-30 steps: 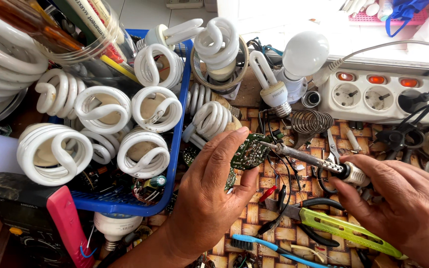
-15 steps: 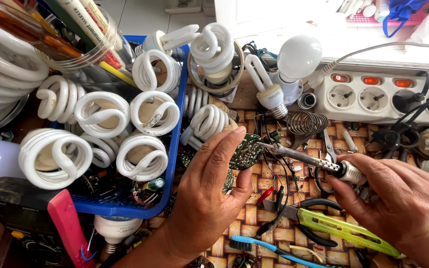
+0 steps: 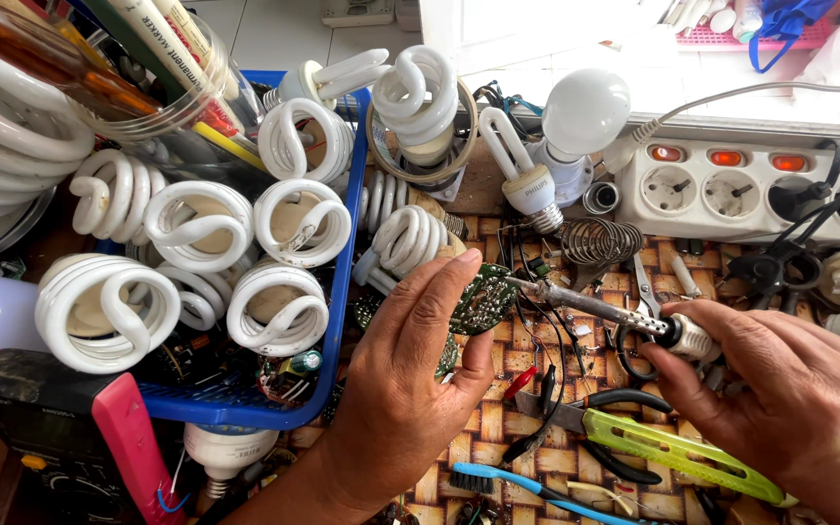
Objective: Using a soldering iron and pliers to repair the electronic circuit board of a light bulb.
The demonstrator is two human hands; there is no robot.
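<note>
Multimeter (image 3: 51,428) lying far left beside blue tray (image 3: 337,321) crowded with spiral lamps (image 3: 109,311). Left hand (image 3: 410,389) pinching round green circuit board (image 3: 483,297) between thumb and fingers, tilted above woven mat (image 3: 498,428). Soldering iron (image 3: 595,306) touching tip to board edge, seemingly mid-joint, board not yet refitted to any lamp. Right hand (image 3: 780,399) clamping iron handle. Green-handled cutters (image 3: 673,452) lying below; power strip (image 3: 741,190) behind.

- A small lamp-repair workshop, judged by the cluttered table (image 3: 498,428).
- A blue basket (image 3: 342,292) heaped with spiral bulbs (image 3: 294,224).
- Soldering iron (image 3: 595,306), circuit board (image 3: 483,297), green-handled pliers (image 3: 673,447), a multi-socket power strip (image 3: 731,190) and a multimeter (image 3: 41,437).
</note>
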